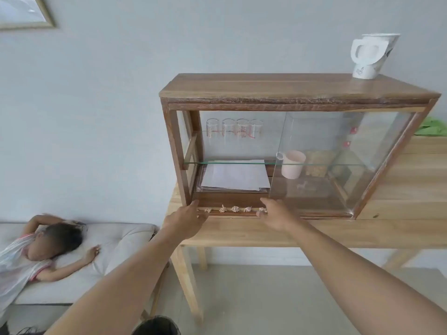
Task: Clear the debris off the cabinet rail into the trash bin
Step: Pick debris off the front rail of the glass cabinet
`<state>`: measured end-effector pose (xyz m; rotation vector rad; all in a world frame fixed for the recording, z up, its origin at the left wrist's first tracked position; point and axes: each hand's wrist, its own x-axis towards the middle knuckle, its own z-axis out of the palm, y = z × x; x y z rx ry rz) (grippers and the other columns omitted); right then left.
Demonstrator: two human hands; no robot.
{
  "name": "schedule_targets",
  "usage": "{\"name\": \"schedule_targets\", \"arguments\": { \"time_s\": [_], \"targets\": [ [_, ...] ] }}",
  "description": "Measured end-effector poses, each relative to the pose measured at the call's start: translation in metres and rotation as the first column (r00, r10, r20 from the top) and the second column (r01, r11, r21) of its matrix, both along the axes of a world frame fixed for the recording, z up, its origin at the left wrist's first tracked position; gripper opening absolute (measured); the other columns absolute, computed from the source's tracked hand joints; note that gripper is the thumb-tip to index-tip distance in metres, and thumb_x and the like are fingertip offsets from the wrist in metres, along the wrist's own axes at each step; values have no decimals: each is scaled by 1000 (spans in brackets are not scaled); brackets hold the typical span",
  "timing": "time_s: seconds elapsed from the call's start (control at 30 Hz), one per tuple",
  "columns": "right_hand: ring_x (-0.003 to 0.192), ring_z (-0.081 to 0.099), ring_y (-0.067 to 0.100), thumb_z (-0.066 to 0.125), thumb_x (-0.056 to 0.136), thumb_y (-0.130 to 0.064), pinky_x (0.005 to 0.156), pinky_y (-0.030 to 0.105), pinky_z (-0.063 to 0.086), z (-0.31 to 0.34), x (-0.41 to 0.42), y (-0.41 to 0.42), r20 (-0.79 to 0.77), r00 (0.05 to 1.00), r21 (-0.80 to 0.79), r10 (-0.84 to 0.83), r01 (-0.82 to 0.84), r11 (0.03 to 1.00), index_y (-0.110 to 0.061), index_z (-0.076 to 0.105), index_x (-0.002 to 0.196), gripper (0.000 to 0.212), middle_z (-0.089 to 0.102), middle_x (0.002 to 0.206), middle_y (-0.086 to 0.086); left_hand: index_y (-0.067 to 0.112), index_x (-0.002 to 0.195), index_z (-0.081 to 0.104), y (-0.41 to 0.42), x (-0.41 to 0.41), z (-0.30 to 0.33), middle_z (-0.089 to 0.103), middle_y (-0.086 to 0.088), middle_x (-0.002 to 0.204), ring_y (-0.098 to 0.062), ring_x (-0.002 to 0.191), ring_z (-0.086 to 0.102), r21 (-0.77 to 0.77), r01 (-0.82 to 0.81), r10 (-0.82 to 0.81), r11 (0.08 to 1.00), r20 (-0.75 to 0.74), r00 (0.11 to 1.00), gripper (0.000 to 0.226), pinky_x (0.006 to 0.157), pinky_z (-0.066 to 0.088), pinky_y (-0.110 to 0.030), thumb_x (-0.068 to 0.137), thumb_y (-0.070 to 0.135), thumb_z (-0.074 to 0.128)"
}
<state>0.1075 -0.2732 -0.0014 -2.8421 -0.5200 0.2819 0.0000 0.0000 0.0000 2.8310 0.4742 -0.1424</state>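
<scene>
Several small crumpled paper scraps (235, 209) lie in a row along the bottom front rail (232, 213) of a wooden glass-fronted cabinet (297, 88). My left hand (187, 220) rests at the rail's left end, fingers spread, touching the leftmost scrap area. My right hand (275, 215) sits at the row's right end, its fingers by the rightmost scrap (263, 209); whether it pinches that scrap is unclear. A dark round trash bin (157, 326) shows partly at the bottom edge, below my left forearm.
The cabinet stands on a light wooden table (362, 233), its glass door slid right. Inside are glasses (234, 130), papers (235, 176) and a pink cup (292, 164). A white paper jug (370, 55) tops the cabinet. A person lies on a bench (116, 238) at left.
</scene>
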Motion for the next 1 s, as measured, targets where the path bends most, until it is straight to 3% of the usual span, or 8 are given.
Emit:
{"name": "schedule_targets", "arguments": {
  "time_s": [0.07,0.13,0.27,0.47,0.63,0.73,0.83,1.0],
  "targets": [
    [124,67,38,56,104,-40,82,41,48,-5,5,1,115,993,-92,39,-29,995,-16,65,123,31,75,127,10,32,148,42,0,7,-8,69,-9,131,-37,114,67,8,-53,53,999,8,999,59,80,51,-45,100,65,38],
    [111,72,38,56,104,-37,74,38,41,-12,7,3,172,981,-172,91,-61,983,-18,67,105,22,77,114,10,34,140,51,2,11,-17,71,-7,122,-36,105,68,-10,-117,117,993,18,993,50,75,51,-43,99,61,40],
    [104,75,37,58,106,-37,72,37,40,-17,12,3,224,965,-240,139,-83,967,-17,75,104,26,79,109,9,36,119,67,8,17,-27,71,-9,105,-33,81,57,-20,-182,183,983,80,980,35,70,48,-39,98,49,42],
    [105,74,36,61,104,-28,72,35,37,-15,14,-5,209,965,-233,160,-110,966,-24,78,105,18,80,107,7,27,88,71,16,17,-38,72,-11,88,-35,71,56,-46,-158,164,986,204,965,28,69,57,-42,99,35,48],
    [91,72,36,56,102,-32,66,35,37,-12,13,-10,229,970,-141,78,-46,989,-21,74,89,25,78,89,5,21,109,70,15,18,-38,73,-13,95,-39,84,67,-75,-101,117,992,263,958,19,72,58,-43,103,22,51],
    [79,66,32,56,103,-40,61,36,35,-13,10,-7,250,968,-61,10,5,998,-15,66,81,35,72,75,2,14,111,62,10,14,-37,73,-14,96,-41,85,68,-59,-44,59,997,295,954,15,65,50,-41,106,20,50],
    [73,62,29,60,102,-42,58,34,35,-16,7,1,277,960,11,-44,42,999,-16,66,80,35,64,65,-3,13,111,62,5,7,-34,69,-11,104,-42,85,68,-60,59,-33,996,365,930,17,67,55,-44,108,23,49],
    [82,69,29,64,99,-46,68,34,54,-13,1,11,214,970,143,-119,90,986,-30,81,98,24,78,80,-4,9,109,67,-9,13,-25,59,-10,112,-40,82,67,-72,132,-90,989,416,905,17,67,59,-51,106,21,55]
  ]
}}
